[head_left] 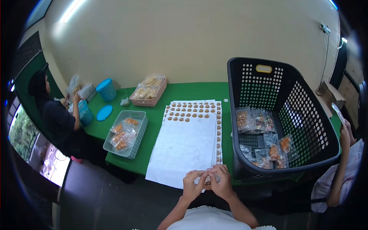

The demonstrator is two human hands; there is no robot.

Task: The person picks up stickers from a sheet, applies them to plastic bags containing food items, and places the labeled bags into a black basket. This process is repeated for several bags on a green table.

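Observation:
My left hand [192, 185] and my right hand [222, 185] meet at the table's front edge, thumbs and fingertips closed on a small clear plastic snack bag [207, 185]. Something orange-brown shows low in the bag; my fingers hide much of it. Just beyond my hands lie stacked sticker sheets [184, 142]. Rows of small brown-and-gold stickers remain along the top sheet's far end, while its nearer part is bare white. Another column of stickers shows down the right side from a sheet underneath.
A large black basket [285, 170] holding several snack bags [274, 151] stands right. To the left are a grey basket [132, 152] of orange snack bags, a pink basket [145, 102] and blue tubs [106, 90]. One person [57, 111] works at left, another [341, 172] at right.

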